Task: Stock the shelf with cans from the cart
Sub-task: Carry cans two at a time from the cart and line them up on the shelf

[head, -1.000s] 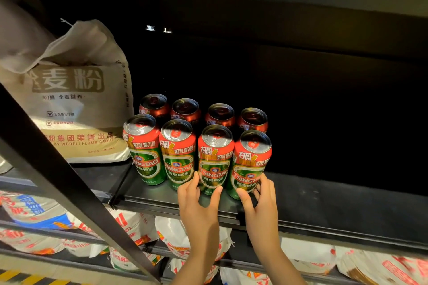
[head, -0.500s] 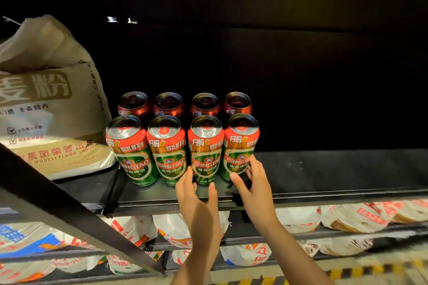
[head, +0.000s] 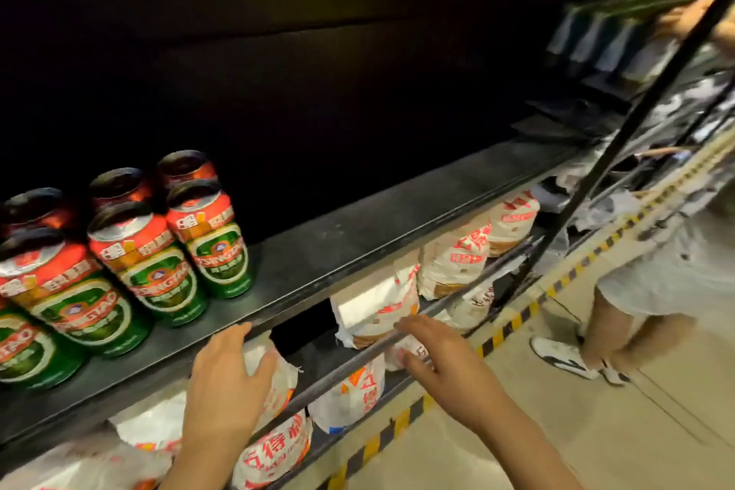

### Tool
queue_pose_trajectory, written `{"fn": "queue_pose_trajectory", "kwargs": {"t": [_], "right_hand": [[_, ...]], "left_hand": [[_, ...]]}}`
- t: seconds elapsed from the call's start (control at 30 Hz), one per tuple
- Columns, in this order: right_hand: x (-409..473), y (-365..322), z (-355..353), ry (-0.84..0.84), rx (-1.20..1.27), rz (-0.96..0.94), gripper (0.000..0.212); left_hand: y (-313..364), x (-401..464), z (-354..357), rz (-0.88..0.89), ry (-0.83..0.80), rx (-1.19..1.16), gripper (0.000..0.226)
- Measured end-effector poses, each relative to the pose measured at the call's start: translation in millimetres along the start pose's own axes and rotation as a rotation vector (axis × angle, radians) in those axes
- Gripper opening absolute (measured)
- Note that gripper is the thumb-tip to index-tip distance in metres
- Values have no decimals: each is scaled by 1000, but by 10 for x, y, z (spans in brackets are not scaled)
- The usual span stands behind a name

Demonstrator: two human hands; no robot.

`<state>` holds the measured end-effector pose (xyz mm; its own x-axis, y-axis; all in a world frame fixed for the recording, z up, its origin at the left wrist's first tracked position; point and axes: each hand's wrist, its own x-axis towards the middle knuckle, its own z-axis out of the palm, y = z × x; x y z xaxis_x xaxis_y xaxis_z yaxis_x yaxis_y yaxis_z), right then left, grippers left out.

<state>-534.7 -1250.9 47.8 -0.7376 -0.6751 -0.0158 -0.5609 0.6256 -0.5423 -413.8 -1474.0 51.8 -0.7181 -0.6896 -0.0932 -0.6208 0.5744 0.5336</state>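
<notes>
Red-and-green Tsingtao beer cans [head: 214, 239] stand upright, tops up, in two rows at left on black metal shelf [head: 358, 235]. Left hand [head: 226, 378] & right hand [head: 441, 362] near its front edge, fingers relaxed, prob. holding nothing.

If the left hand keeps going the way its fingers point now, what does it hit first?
Most likely the front edge of the can shelf: the left hand points up and slightly right with fingertips about at that lip. Depth is unclear, and the nearest Tsingtao can stands further left.

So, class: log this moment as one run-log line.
left hand: open, empty | right hand: open, empty | cans: upright on shelf | cart: unseen
</notes>
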Motion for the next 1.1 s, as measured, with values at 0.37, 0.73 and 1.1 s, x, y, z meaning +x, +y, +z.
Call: {"fn": "queue_pose_trajectory", "kwargs": {"t": [0.37,0.73,1.1], "right_hand": [[-2752,1207,-820,373,-37,630,35],[-5417,1490,-660,738,118,1256,32],[-6762,1840,-744,1102,296,1600,32]], "left_hand": [[2264,-1434,1432,833,-614,60,43],[3422,-3881,2521,1474,-1057,11,42],[4291,-5449,3501,1594,-1406,95,38]]}}
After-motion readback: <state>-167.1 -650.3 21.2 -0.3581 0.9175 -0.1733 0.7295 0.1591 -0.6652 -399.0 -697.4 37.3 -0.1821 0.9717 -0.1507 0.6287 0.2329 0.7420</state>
